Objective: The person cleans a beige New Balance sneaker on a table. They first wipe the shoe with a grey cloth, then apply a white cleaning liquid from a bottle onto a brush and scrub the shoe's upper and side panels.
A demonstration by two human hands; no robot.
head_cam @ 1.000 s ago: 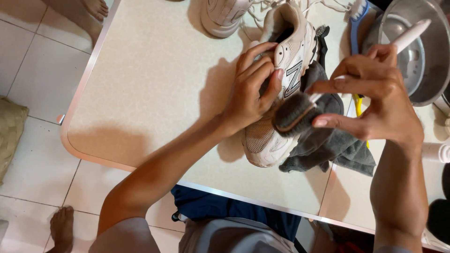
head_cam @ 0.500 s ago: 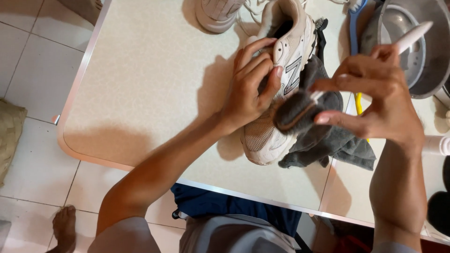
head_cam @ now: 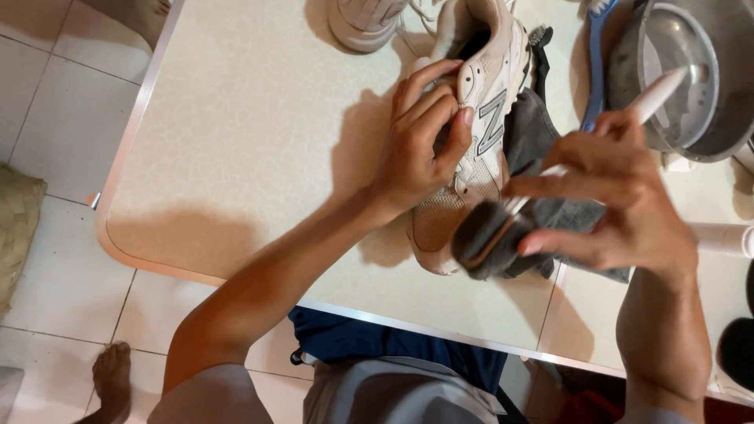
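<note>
A beige sneaker (head_cam: 483, 94) lies on its side on the pale table (head_cam: 259, 133), toe toward me. My left hand (head_cam: 420, 141) grips its middle, fingers curled over the side. My right hand (head_cam: 616, 196) holds a white-handled brush (head_cam: 656, 90) whose head is wrapped in dark grey cloth (head_cam: 487, 235). That wrapped head presses on the toe of the sneaker. More of the grey cloth (head_cam: 534, 133) lies under and beside the shoe.
A second sneaker (head_cam: 365, 20) sits at the far edge. A metal bowl (head_cam: 683, 71) stands at the upper right, with a blue brush (head_cam: 594, 71) beside it. A white bottle (head_cam: 726, 239) lies at the right. Tiled floor and bare feet (head_cam: 110, 381) show at the left.
My right hand has slid the cloth-wrapped brush head down from the sneaker's side to its toe. My left hand keeps its grip on the shoe.
</note>
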